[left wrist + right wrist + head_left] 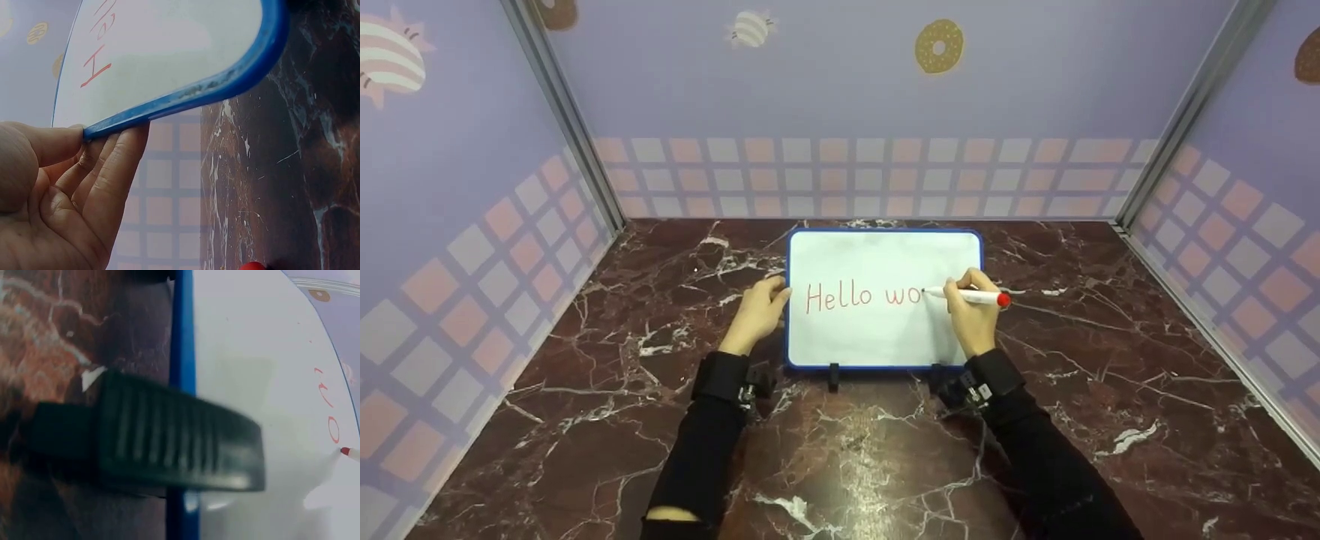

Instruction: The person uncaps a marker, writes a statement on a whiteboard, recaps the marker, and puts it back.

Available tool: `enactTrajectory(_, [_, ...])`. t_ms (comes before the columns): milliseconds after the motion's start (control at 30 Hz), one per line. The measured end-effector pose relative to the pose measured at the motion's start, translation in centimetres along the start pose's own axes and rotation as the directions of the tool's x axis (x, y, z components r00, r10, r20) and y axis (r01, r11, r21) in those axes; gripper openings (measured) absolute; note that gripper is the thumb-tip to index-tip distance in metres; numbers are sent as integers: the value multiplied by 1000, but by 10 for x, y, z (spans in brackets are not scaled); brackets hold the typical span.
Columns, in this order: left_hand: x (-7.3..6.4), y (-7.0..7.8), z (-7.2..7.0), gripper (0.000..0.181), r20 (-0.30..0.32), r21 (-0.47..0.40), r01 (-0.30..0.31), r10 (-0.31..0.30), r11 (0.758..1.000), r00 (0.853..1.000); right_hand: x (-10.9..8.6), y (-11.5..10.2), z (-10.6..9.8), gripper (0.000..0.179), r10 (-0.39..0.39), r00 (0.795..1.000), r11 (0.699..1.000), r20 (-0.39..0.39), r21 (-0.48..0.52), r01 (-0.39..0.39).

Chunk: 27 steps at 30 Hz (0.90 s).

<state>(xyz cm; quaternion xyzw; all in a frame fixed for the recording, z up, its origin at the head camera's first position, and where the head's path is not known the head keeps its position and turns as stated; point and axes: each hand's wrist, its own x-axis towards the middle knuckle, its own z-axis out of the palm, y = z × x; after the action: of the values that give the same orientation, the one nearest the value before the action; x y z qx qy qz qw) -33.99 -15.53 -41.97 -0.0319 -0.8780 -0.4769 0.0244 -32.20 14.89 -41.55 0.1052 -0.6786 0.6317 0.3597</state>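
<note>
A whiteboard (870, 337) with a blue frame stands tilted on the table, with "Hello wo" written across it in red. My left hand (757, 311) holds its left edge; in the left wrist view the thumb (59, 143) lies at the front of the frame and the other fingers (115, 174) behind it. My right hand (975, 315) grips a white marker (979, 297) with a red end. The marker's red tip (345, 451) is right by the "o" on the board. The right hand itself is out of the right wrist view.
Black supports (833, 377) stick out under the board's lower edge; a dark ribbed piece (180, 436) overlaps the frame up close. The table (840, 465) is dark red marble. Patterned walls (840, 97) close it in. Something small and red (253, 265) shows low in the left wrist view.
</note>
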Motion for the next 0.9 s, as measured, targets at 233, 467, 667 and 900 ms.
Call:
enactTrajectory(233, [1, 1, 0, 42, -5, 9, -3, 3, 1000, 1000, -1, -2, -2, 25, -30, 999, 998, -26, -47, 28])
enactTrajectory(467, [1, 2, -1, 42, 2, 19, -9, 9, 1000, 1000, -5, -2, -4, 28, -29, 999, 997, -15, -73, 28])
enactTrajectory(667, [0, 2, -2, 43, 17, 19, 0, -1, 1000, 1000, -1, -2, -1, 26, -32, 999, 999, -37, 8, 33])
enactTrajectory(900, [0, 0, -1, 41, 2, 20, -9, 9, 1000, 1000, 0, -3, -2, 25, -63, 995, 998, -83, -7, 63])
